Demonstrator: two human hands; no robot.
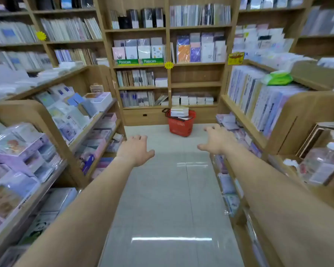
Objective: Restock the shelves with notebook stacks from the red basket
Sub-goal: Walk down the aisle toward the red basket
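A glossy pale grey tiled floor (170, 189) runs down the aisle. A green wipes packet (277, 78) lies high on the right. Two green Passcare labels (140, 61) sit side by side at the back, with a yellow starburst tag (169, 65) just right of them. A clear bottle (324, 160) stands far right.

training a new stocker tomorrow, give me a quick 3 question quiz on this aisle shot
1. True or false: the left hand and the right hand each grip something.
2. Where does the red basket stand? A: on the floor at the foot of the far shelves. B: on a side shelf. C: on a counter.
3. What rises above the basket's rim?

Key: 1 false, both hands are open and empty. 2 A. 3 a notebook stack.
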